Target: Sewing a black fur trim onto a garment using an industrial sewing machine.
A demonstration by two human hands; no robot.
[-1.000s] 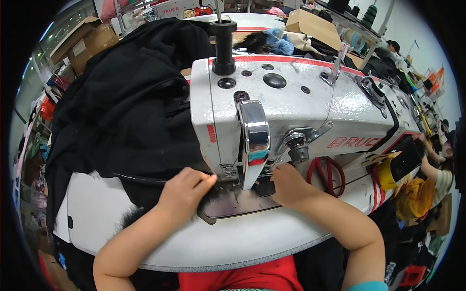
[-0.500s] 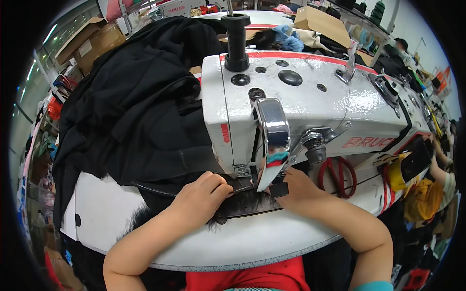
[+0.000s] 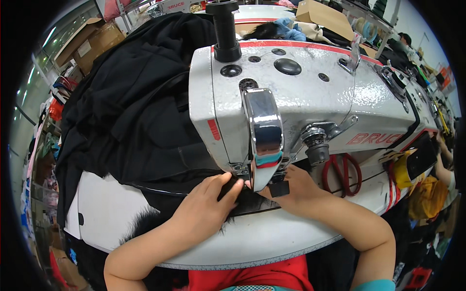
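Note:
Black fabric [image 3: 131, 111] with a dark fur edge [image 3: 141, 225] lies under the head of a white sewing machine [image 3: 310, 92]. A thin shiny dark cord or piping [image 3: 165, 190] runs along the fabric toward the needle area. My left hand [image 3: 206, 206] is curled at this edge, its thumb and forefinger holding the fabric just left of the presser foot. My right hand [image 3: 303, 194] rests on the work on the other side of the needle. The chrome lever guard [image 3: 264, 121] and a small black block [image 3: 279, 188] hide its fingertips.
Red-handled scissors [image 3: 342, 174] lie on the machine bed right of my right hand. A white table [image 3: 233, 247] with a ruler along its front edge carries the machine. Cardboard boxes [image 3: 97, 43] stand at the back left. Another person's arm [image 3: 444, 165] shows at far right.
My left hand has shifted right, closer to the presser foot, and its thumb stands farther from the forefinger. The machine appears slightly higher and farther left in view. My right hand barely moves.

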